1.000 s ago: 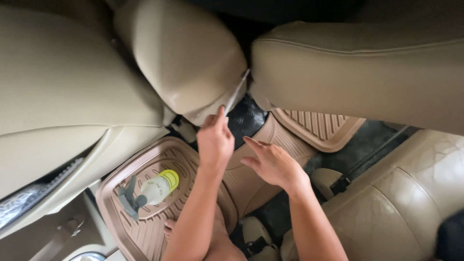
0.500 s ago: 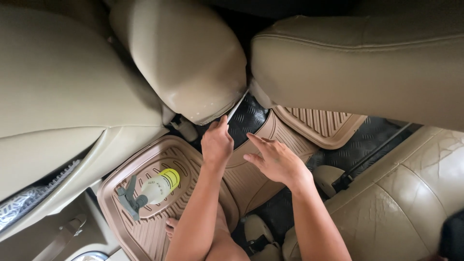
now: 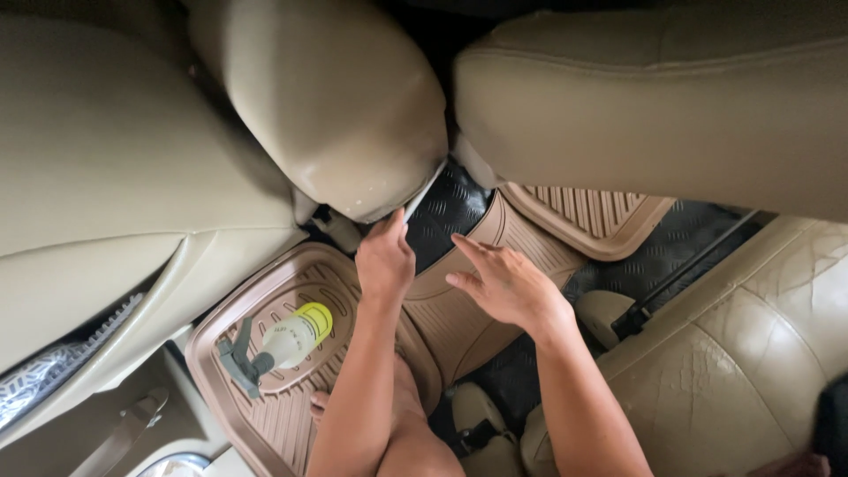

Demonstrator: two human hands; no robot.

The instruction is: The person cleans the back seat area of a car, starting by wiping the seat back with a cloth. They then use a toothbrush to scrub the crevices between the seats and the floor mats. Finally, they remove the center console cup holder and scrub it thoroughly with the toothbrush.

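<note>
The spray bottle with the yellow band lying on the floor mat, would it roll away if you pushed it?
The white plastic spray bottle with a yellow band lies on its side on the ribbed tan rubber floor mat, so its round body might roll a little. Its grey trigger head sticks out and would probably stop it. The raised mat ribs likely slow it too.

Seats (image 3: 671, 115): we see plain beige leather.
Floor mat (image 3: 274, 397): tan, ribbed with raised grooves.
Under-mat (image 3: 446, 216): black, diamond-plate pattern.
Spray bottle (image 3: 287, 340): whitish body, yellow band, grey trigger.

Soft, even daylight; sharp focus.
</note>
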